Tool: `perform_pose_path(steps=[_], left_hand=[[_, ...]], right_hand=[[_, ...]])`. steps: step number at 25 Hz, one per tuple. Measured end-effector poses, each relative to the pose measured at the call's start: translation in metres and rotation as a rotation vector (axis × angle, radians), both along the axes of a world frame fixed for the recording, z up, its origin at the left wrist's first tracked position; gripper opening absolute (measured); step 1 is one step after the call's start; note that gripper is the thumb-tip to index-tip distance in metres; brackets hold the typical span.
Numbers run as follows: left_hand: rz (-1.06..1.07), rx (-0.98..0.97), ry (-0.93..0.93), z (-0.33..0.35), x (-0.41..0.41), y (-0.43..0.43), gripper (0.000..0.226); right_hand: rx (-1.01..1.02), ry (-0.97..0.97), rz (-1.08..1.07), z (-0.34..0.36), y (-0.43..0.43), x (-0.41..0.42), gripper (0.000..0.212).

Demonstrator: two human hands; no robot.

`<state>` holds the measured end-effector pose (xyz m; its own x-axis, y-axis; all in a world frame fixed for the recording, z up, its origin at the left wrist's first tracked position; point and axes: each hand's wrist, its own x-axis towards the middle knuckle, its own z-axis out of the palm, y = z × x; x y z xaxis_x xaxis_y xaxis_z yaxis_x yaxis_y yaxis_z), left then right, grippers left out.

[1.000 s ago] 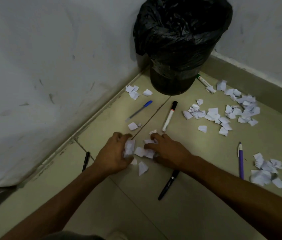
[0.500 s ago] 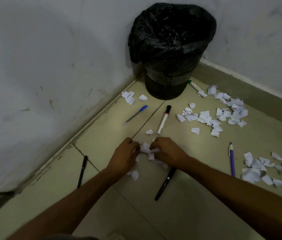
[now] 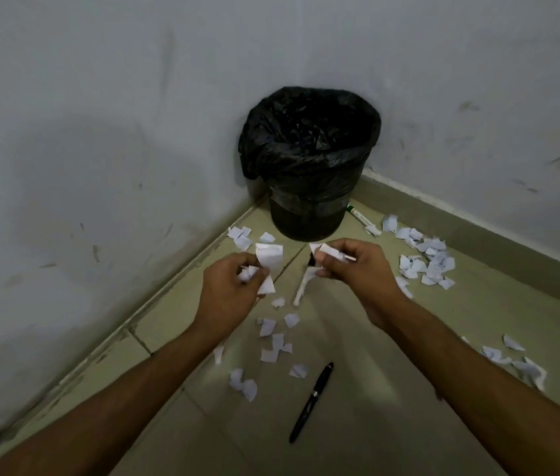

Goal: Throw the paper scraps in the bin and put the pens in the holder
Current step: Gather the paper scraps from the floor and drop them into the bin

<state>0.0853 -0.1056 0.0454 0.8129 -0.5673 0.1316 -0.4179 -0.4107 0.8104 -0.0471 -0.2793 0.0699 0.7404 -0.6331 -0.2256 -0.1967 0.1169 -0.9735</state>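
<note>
The bin (image 3: 309, 166), lined with a black bag, stands in the corner where the two walls meet, and it now sits higher and farther off in the head view than a moment ago; the person has evidently straightened up from the floor (image 3: 392, 389). Both hands have lifted off the tiles and hang in the air before the bin; the left hand (image 3: 234, 290) has its grip closed on a bunch of paper scraps (image 3: 266, 266), and the right hand (image 3: 350, 266) pinches a smaller bunch. Some pieces lie loose on the floor beneath the hands, and larger heaps remain to the right; so this looks like the first carry of several. The black pen (image 3: 311, 401) lies untouched near the right forearm; a white marker (image 3: 301, 286) shows partly under the hands, a green-capped one (image 3: 359, 214) beside the bin's base. No holder is in view.
</note>
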Motion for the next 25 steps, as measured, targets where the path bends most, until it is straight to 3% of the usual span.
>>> perform_pose_path(steps=[2, 5, 7, 9, 11, 13, 16, 19, 23, 25], left_hand=[[-0.001, -0.108, -0.029, 0.048, 0.02, -0.03, 0.013], [0.021, -0.192, -0.223, 0.117, 0.063, -0.093, 0.011], [0.021, -0.189, -0.212, 0.138, 0.089, -0.137, 0.007], [0.011, -0.118, -0.152, 0.138, 0.11, -0.177, 0.003], [-0.025, 0.114, -0.176, 0.133, 0.126, -0.206, 0.011], [-0.128, 0.309, -0.14, 0.133, 0.131, -0.218, 0.023], [-0.189, 0.384, -0.131, 0.143, 0.133, -0.222, 0.028], [-0.17, 0.202, -0.122, 0.152, 0.136, -0.211, 0.039], [0.005, -0.344, -0.391, 0.112, 0.126, -0.14, 0.028], [-0.046, -0.194, -0.413, 0.054, 0.127, -0.097, 0.024]], right_hand=[[-0.097, -0.111, -0.061, 0.039, -0.02, 0.016, 0.016], [-0.242, -0.25, -0.185, 0.09, -0.066, 0.057, 0.007], [-0.303, -0.255, -0.26, 0.109, -0.096, 0.087, 0.007], [-0.367, -0.184, -0.295, 0.116, -0.12, 0.112, 0.008], [-0.522, -0.043, -0.252, 0.119, -0.135, 0.132, 0.01], [-0.634, 0.118, -0.11, 0.121, -0.144, 0.145, 0.013], [-0.716, 0.293, 0.153, 0.126, -0.148, 0.155, 0.019], [-0.818, 0.287, 0.183, 0.129, -0.141, 0.149, 0.03], [-0.868, -0.136, -0.217, 0.103, -0.101, 0.095, 0.017], [-0.828, -0.079, -0.174, 0.064, -0.074, 0.06, 0.009]])
